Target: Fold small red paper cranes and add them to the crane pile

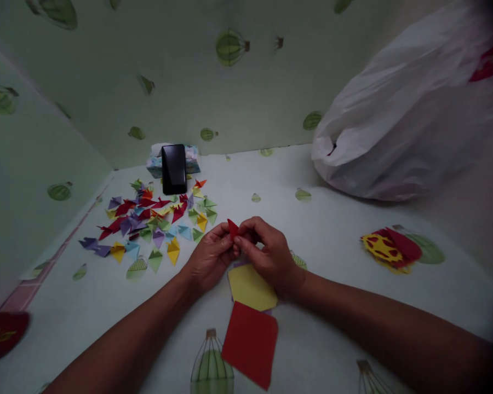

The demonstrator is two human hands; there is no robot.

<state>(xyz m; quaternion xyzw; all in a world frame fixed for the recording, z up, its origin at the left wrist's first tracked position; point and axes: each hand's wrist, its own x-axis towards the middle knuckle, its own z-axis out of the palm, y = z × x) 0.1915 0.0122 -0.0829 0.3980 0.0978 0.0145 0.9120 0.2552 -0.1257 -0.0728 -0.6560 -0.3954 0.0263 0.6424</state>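
Between the fingertips of both hands is a small folded piece of red paper (233, 228), its pointed tip upward. My left hand (211, 254) pinches it from the left, and my right hand (269, 251) grips it with thumb and bent forefinger. The fingers hide its lower part. Below the hands lie yellow paper sheets (252, 287), partly under my right hand, with a bit of purple paper showing beneath. Nearer to me a square red paper sheet (250, 343) overlaps the yellow one. Left of the hands, many folded paper pieces (148, 221) in several colours lie in a loose heap.
A black phone (175, 169) leans on a tissue box (193, 158) at the back. On the right stand a large white plastic bag (394, 120) and, nearer, red and yellow cut-out decorations (388, 249). Walls (181, 71) close off the back and left. A dark red object (4, 335) shows at lower left.
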